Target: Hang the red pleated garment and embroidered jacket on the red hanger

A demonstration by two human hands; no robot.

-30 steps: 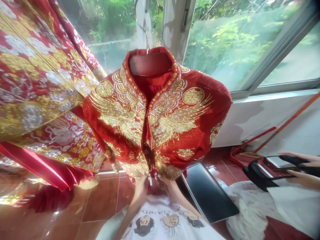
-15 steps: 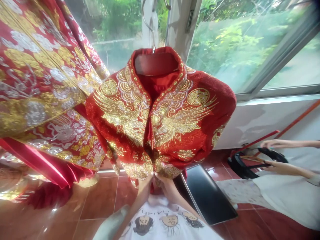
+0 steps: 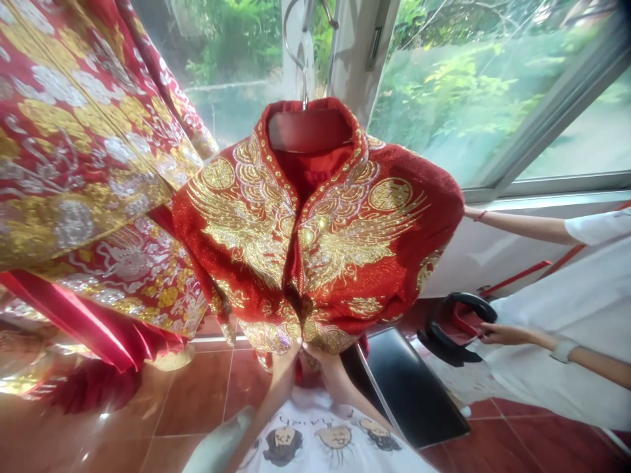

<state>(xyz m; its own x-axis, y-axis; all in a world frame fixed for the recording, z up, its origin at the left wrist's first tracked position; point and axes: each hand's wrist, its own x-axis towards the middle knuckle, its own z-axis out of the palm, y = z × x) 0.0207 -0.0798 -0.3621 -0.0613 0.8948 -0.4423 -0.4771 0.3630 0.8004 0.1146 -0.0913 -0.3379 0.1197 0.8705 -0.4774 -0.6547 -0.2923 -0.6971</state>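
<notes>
A red jacket (image 3: 325, 263) with gold embroidery hangs in front of me on a hanger (image 3: 309, 128) with a metal hook. Its front edges part at the collar and meet low down. At that lower front, my left hand (image 3: 286, 358) pinches one edge of the jacket. Right beside it, almost touching, my right hand (image 3: 319, 355) pinches the other edge, thumbs side by side. Most of my fingers are hidden behind the cloth, and whether a fastener lies between them I cannot tell.
Another embroidered red garment (image 3: 98, 151) hangs at the left. Behind stands a window (image 3: 444, 98). A black flat-topped piece (image 3: 414, 387) is low to the right. A person in white (image 3: 552, 328) holds a black curved object (image 3: 448, 328) and reaches a hand (image 3: 476, 213) toward the jacket's sleeve.
The other person has come closer from the right, one arm now stretched to the jacket's shoulder side, the black object held in the other hand. My hands stay at the same spot.
</notes>
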